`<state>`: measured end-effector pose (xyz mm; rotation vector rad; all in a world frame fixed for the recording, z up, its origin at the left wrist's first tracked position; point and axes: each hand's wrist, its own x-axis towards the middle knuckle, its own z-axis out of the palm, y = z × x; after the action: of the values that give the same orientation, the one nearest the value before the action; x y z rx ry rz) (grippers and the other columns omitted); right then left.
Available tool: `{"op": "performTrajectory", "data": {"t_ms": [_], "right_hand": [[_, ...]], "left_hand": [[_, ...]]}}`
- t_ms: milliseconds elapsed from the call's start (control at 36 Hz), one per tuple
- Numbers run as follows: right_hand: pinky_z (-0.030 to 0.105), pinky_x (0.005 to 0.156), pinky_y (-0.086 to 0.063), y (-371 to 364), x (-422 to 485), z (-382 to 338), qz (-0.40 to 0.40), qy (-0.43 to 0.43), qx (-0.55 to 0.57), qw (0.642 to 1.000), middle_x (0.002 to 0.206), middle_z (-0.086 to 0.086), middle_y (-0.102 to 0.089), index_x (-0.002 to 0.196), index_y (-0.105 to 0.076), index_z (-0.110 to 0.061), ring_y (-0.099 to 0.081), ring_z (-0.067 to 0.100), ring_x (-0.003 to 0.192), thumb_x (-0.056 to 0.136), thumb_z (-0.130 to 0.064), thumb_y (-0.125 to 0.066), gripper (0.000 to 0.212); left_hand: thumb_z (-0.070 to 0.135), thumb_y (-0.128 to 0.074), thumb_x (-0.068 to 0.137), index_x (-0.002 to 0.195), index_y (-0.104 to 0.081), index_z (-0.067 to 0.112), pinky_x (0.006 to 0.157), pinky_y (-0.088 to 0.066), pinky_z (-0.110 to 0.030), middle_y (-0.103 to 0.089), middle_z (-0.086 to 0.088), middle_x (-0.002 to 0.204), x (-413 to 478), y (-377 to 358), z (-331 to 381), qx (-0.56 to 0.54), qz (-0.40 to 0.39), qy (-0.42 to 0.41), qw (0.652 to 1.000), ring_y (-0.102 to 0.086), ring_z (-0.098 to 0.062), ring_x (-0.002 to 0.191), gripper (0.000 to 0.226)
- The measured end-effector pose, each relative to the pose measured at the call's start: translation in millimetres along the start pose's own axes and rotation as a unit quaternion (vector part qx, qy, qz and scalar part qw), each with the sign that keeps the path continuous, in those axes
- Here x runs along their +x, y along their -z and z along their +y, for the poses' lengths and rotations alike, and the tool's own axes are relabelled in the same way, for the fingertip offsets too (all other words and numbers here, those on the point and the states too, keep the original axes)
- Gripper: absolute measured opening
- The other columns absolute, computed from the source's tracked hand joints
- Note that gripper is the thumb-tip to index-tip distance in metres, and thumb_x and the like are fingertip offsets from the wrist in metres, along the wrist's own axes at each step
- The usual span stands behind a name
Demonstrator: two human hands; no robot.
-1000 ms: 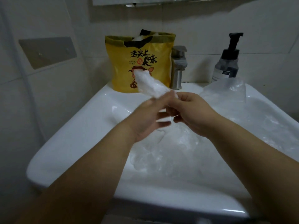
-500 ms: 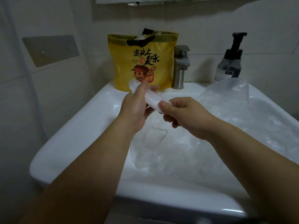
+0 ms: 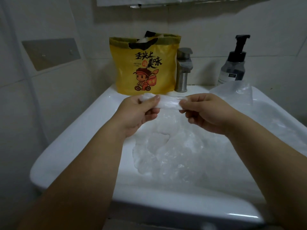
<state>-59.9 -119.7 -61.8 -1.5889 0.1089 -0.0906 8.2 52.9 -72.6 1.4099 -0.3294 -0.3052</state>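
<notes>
White ceramic sink (image 3: 79, 135): glossy, rectangular, with a rounded rim. Its basin held a heap of clear plastic film (image 3: 174, 151), crinkled and glinting, one sheet standing up at the far right corner. On the back ledge a yellow plastic bag (image 3: 144, 67) stood upright, smooth, printed with a cartoon figure, its top open. Far right was a translucent grey pump bottle (image 3: 233, 67) with a black head. Between bag and bottle stood a squarish brushed-metal faucet (image 3: 183, 70). My left hand (image 3: 137, 112) and right hand (image 3: 209, 113) were level above the basin, near the bag's foot. Each pinched one end of a rolled plastic strip (image 3: 169, 102) between thumb and forefinger — the strip ran taut and horizontal between them, wrinkled and whitish, clear of the heap below.
</notes>
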Motion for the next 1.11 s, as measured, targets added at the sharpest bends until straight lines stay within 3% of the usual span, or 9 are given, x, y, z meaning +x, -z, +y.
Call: {"op": "performTrajectory", "data": {"t_ms": [222, 528, 667, 722, 778, 833, 889, 1000, 1111], "right_hand": [[0.019, 0.048, -0.05, 12.6, 0.4, -3.6, -0.024, -0.009, 0.0, 1.0, 0.071, 0.012, -0.058, 0.091, -0.066, -0.001, -0.056, 0.01, 0.052, 0.091, 0.001, -0.055, 0.011], [0.021, 0.045, -0.048, 13.2, -0.7, -7.7, -0.047, 0.051, 0.062, 0.996, 0.065, 0.013, -0.057, 0.088, -0.065, -0.005, -0.056, 0.012, 0.049, 0.091, 0.008, -0.048, 0.021], [0.023, 0.044, -0.05, 11.7, -1.0, -8.8, -0.057, 0.07, 0.076, 0.993, 0.058, 0.012, -0.06, 0.07, -0.072, -0.007, -0.057, 0.016, 0.048, 0.089, 0.012, -0.045, 0.038], [0.023, 0.045, -0.051, 11.4, -1.0, -9.2, -0.053, 0.077, 0.069, 0.993, 0.055, 0.011, -0.056, 0.063, -0.074, -0.008, -0.057, 0.016, 0.049, 0.089, 0.012, -0.046, 0.043], [0.023, 0.048, -0.051, 11.7, -2.1, -9.9, -0.067, 0.082, 0.057, 0.993, 0.058, 0.012, -0.05, 0.063, -0.074, -0.006, -0.054, 0.017, 0.052, 0.086, 0.004, -0.055, 0.031], [0.023, 0.05, -0.051, 10.7, -4.7, -12.0, -0.088, 0.079, 0.048, 0.992, 0.057, 0.009, -0.05, 0.068, -0.071, -0.002, -0.052, 0.017, 0.054, 0.078, -0.009, -0.069, 0.013], [0.021, 0.051, -0.052, 10.0, -5.3, -11.0, -0.077, 0.072, 0.012, 0.994, 0.061, 0.008, -0.056, 0.075, -0.068, 0.0, -0.053, 0.016, 0.056, 0.074, -0.018, -0.068, 0.017], [0.019, 0.057, -0.054, 7.4, -2.0, -7.5, -0.014, 0.058, -0.057, 0.997, 0.085, 0.014, -0.062, 0.089, -0.068, -0.003, -0.06, 0.016, 0.066, 0.082, -0.005, -0.065, 0.008], [0.021, 0.062, -0.057, 11.5, 0.4, -6.7, -0.001, 0.019, -0.058, 0.998, 0.091, 0.012, -0.062, 0.115, -0.061, -0.008, -0.066, 0.017, 0.072, 0.082, -0.002, -0.065, 0.034]], "left_hand": [[0.011, -0.055, 0.096, 0.097, -0.062, 0.012, 0.055, -0.053, -0.016, -0.071, -0.002, 0.068, -5.6, 5.9, 1.1, 0.085, -0.082, 0.03, 0.993, -0.063, -0.006, 0.058, 0.006], [-0.004, -0.046, 0.096, 0.091, -0.063, 0.012, 0.052, -0.053, -0.015, -0.068, -0.005, 0.065, -9.2, 4.3, 10.0, -0.054, -0.12, 0.02, 0.991, -0.062, -0.006, 0.053, 0.023], [-0.009, -0.042, 0.094, 0.085, -0.062, 0.008, 0.05, -0.053, -0.017, -0.067, -0.006, 0.062, -9.1, 3.3, 11.1, -0.076, -0.118, 0.012, 0.99, -0.061, -0.007, 0.051, 0.028], [-0.008, -0.045, 0.092, 0.082, -0.063, 0.007, 0.05, -0.053, -0.017, -0.066, -0.007, 0.062, -8.9, 3.4, 11.3, -0.076, -0.112, 0.006, 0.991, -0.061, -0.008, 0.052, 0.026], [-0.003, -0.057, 0.085, 0.076, -0.069, 0.007, 0.05, -0.053, -0.018, -0.066, -0.008, 0.063, -9.1, 3.5, 11.3, -0.07, -0.108, -0.001, 0.992, -0.061, -0.009, 0.053, 0.018], [0.009, -0.071, 0.074, 0.065, -0.073, 0.01, 0.051, -0.054, -0.019, -0.066, -0.009, 0.063, -9.2, 2.4, 11.2, -0.069, -0.108, -0.004, 0.992, -0.06, -0.01, 0.053, 0.009], [0.017, -0.07, 0.079, 0.069, -0.071, 0.011, 0.052, -0.054, -0.018, -0.066, -0.007, 0.062, -7.2, 1.2, 7.9, -0.038, -0.085, -0.015, 0.996, -0.06, -0.008, 0.053, 0.011], [0.003, -0.061, 0.09, 0.087, -0.065, 0.01, 0.059, -0.054, -0.017, -0.067, -0.001, 0.066, -3.2, 0.5, 1.8, 0.037, -0.052, -0.052, 0.997, -0.063, -0.005, 0.06, 0.009], [0.0, -0.063, 0.089, 0.099, -0.065, 0.014, 0.067, -0.055, -0.018, -0.066, -0.003, 0.079, -1.0, 3.0, -2.4, 0.073, -0.044, -0.077, 0.993, -0.065, -0.006, 0.067, 0.017]]}}
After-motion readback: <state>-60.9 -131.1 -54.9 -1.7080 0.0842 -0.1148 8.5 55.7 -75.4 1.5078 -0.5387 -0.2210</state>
